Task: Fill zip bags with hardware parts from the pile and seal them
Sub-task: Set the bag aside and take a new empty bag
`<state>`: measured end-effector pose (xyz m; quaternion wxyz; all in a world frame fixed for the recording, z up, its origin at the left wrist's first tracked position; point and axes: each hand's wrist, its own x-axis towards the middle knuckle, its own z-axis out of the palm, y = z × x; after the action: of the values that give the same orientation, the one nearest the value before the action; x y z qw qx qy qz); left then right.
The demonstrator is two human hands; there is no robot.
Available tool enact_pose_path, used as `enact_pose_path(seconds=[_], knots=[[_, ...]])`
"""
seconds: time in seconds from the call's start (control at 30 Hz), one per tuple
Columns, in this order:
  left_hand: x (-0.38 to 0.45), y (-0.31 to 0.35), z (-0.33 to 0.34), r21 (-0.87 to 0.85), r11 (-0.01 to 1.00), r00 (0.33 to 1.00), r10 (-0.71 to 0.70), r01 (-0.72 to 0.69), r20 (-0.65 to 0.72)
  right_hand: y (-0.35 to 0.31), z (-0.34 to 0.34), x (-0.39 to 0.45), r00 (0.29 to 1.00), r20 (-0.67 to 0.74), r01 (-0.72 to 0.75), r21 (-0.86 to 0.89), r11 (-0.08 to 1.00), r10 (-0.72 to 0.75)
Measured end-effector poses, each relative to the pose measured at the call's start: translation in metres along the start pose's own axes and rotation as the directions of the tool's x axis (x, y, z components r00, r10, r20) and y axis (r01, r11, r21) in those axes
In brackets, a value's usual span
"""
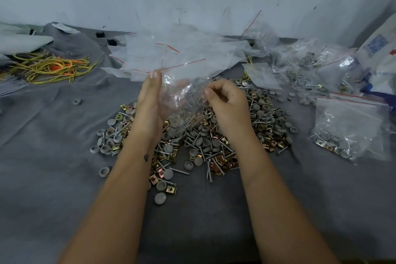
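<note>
While upright, bag (182, 92) mouth upward

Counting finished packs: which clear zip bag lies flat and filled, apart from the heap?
The clear zip bag with a red strip at the right, holding screws and grey caps; other filled bags heap behind, and one is held in hand.

Your hands (150, 100) (225, 103) work above the parts pile (203, 141), which blocks the cloth's centre. Bare cloth (53, 135) lies open to your left and near you. Empty bags (171, 53) block the far side; filled bags (347, 124) crowd the right. The wire bundle (51, 68) occupies the far left corner
</note>
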<state>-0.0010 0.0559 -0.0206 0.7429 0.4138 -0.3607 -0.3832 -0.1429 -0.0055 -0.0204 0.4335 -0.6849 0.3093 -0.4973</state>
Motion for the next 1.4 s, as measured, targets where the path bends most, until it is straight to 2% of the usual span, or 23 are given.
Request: enact_pose_path(seconds=[0.07, 0.23, 0.43, 0.6, 0.73, 0.8, 0.87, 0.9, 0.97, 1.07, 1.17, 1.27, 1.4], knots=[[-0.001, 0.0, 0.003, 0.042, 0.999, 0.999, -0.028, 0.027, 0.018, -0.007, -0.003, 0.002, 0.999, -0.042, 0.003, -0.001, 1.0, -0.003], [-0.007, -0.007, 0.02, 0.204, 0.979, 0.984, -0.023, -0.014, 0.177, -0.026, -0.026, 0.001, 0.985, -0.172, 0.026, -0.03, 0.999, -0.031], [-0.02, -0.033, 0.075, 0.403, 0.914, 0.959, -0.076, -0.042, 0.273, -0.036, -0.081, -0.01, 0.935, -0.353, 0.012, -0.057, 0.998, -0.031], [-0.03, -0.05, 0.14, 0.36, 0.932, 0.938, -0.159, 0.04, 0.308, -0.04, -0.137, -0.023, 0.834, -0.552, -0.027, -0.014, 1.0, 0.015], [-0.041, -0.059, 0.182, 0.352, 0.936, 0.924, -0.163, 0.034, 0.345, -0.038, -0.179, -0.031, 0.715, -0.698, -0.114, -0.05, 0.992, 0.047], [-0.048, -0.06, 0.196, 0.331, 0.943, 0.916, -0.153, 0.024, 0.37, -0.033, -0.195, -0.034, 0.631, -0.77, -0.216, -0.05, 0.975, 0.1], [-0.053, -0.06, 0.202, 0.315, 0.948, 0.91, -0.17, 0.047, 0.378, -0.027, -0.208, -0.035, 0.53, -0.838, -0.391, -0.107, 0.914, 0.129], [-0.054, -0.06, 0.203, 0.292, 0.953, 0.91, -0.187, 0.077, 0.369, -0.025, -0.212, -0.036, 0.5, -0.857, -0.475, -0.149, 0.868, 0.127], [-0.055, -0.059, 0.2, 0.23, 0.967, 0.916, -0.187, 0.109, 0.355, -0.026, -0.211, -0.038, 0.483, -0.867, -0.545, -0.186, 0.818, 0.124], [-0.056, -0.054, 0.193, 0.222, 0.971, 0.926, -0.158, 0.083, 0.343, -0.026, -0.193, -0.037, 0.516, -0.851, -0.535, -0.225, 0.814, 0.104], [-0.052, -0.05, 0.182, 0.213, 0.973, 0.935, -0.15, 0.083, 0.32, -0.026, -0.161, -0.033, 0.59, -0.804, -0.467, -0.262, 0.844, 0.077], [-0.046, -0.041, 0.165, 0.218, 0.975, 0.948, -0.097, 0.029, 0.305, -0.022, -0.118, -0.025, 0.728, -0.684, -0.362, -0.342, 0.867, 0.034], [-0.031, -0.031, 0.124, 0.247, 0.969, 0.968, -0.046, -0.017, 0.249, -0.016, -0.055, -0.009, 0.9, -0.435, -0.226, -0.435, 0.872, 0.016]])
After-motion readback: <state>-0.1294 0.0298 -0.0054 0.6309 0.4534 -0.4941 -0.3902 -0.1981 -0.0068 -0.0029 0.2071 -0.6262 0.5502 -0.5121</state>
